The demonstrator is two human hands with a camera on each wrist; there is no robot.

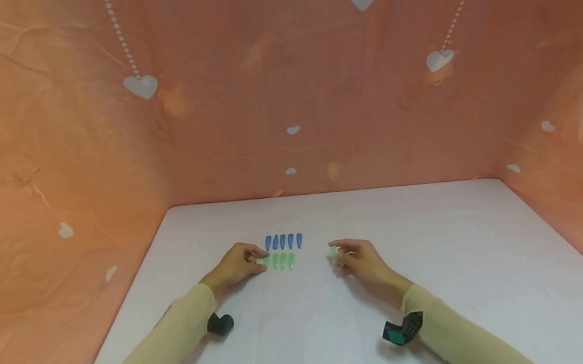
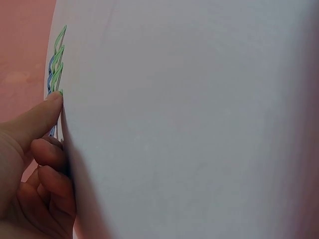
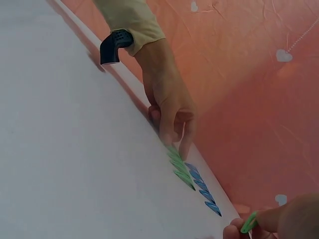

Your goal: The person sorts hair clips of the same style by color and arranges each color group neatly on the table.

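Several blue snap hair clips [image 1: 283, 242] lie in a row on the white table, narrow ends toward me. Just nearer is a row of green snap hair clips [image 1: 283, 260]. At that row's left end, my left hand [image 1: 238, 263] pinches a green hair clip [image 1: 266, 261] between thumb and index finger, mostly hidden by the thumb in the left wrist view. My right hand [image 1: 366, 261], to the right of both rows, holds another green hair clip [image 3: 248, 222] in its fingertips, raised over the table.
The white table [image 1: 307, 334] has its far edge against an orange cloth backdrop [image 1: 281, 88] printed with white hearts. Dark wrist cameras [image 1: 404, 330] stick out from both sleeves.
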